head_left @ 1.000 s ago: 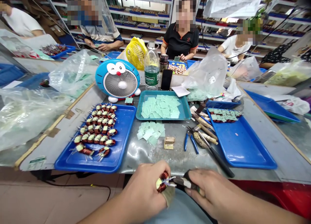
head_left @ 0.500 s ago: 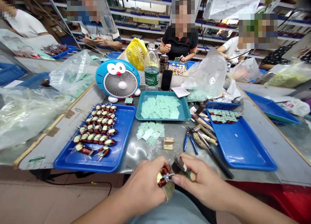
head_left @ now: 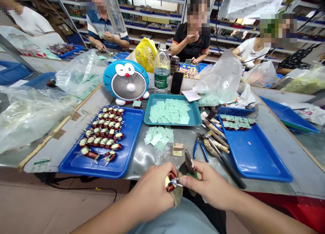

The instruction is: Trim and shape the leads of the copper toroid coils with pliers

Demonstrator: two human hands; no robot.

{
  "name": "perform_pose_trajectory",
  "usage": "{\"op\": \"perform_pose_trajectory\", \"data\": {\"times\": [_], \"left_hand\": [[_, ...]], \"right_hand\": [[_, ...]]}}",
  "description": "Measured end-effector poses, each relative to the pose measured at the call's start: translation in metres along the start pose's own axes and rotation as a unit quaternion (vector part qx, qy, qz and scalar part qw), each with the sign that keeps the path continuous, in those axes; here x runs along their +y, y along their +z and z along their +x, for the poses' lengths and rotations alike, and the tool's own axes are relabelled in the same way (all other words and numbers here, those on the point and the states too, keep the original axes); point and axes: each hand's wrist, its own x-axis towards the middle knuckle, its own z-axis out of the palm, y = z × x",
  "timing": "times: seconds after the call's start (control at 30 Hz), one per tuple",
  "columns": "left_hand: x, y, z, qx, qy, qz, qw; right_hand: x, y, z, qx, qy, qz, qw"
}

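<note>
1. Toroid coil (head_left: pixel 171 181), qty 1, copper-wound, wires sticking out, held in my L hand (head_left: pixel 152 193) over my lap, just in front of bench edge.
2. L hand clenched round coil; tan finger wrap (head_left: pixel 177 196) on it, forearm in from lower left.
3. R hand (head_left: pixel 205 185) grasping 1 small pliers (head_left: pixel 189 166), nose up, right beside coil; forearm in from lower right.
4. Blue tray (head_left: pixel 101 171) on L: approx 30 coils (head_left: pixel 104 134), exact count unclear.
5. Teal tray (head_left: pixel 171 123), qty 1, full of green squares (head_left: pixel 169 112); 1 loose pile of squares (head_left: pixel 157 137) below it.
6. Blue-handled pliers (head_left: pixel 199 149), qty 1, on bench, near 2nd blue tray (head_left: pixel 256 156).
</note>
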Motion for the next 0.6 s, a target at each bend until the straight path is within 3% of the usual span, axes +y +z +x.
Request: {"op": "perform_pose_trajectory", "data": {"times": [0.23,0.47,0.6], "left_hand": [[0.001,0.0,0.007,-0.025,-0.05,-0.093,0.994],[0.004,-0.002,0.008,-0.015,-0.045,-0.077,0.996],[0.003,0.0,0.008,-0.024,-0.047,-0.107,0.993]], "right_hand": [[-0.008,-0.003,0.005,0.0,-0.011,-0.028,1.0],[-0.022,-0.006,0.009,-0.006,-0.047,-0.199,0.979],[-0.025,-0.008,0.008,-0.025,-0.043,-0.167,0.985]]}}
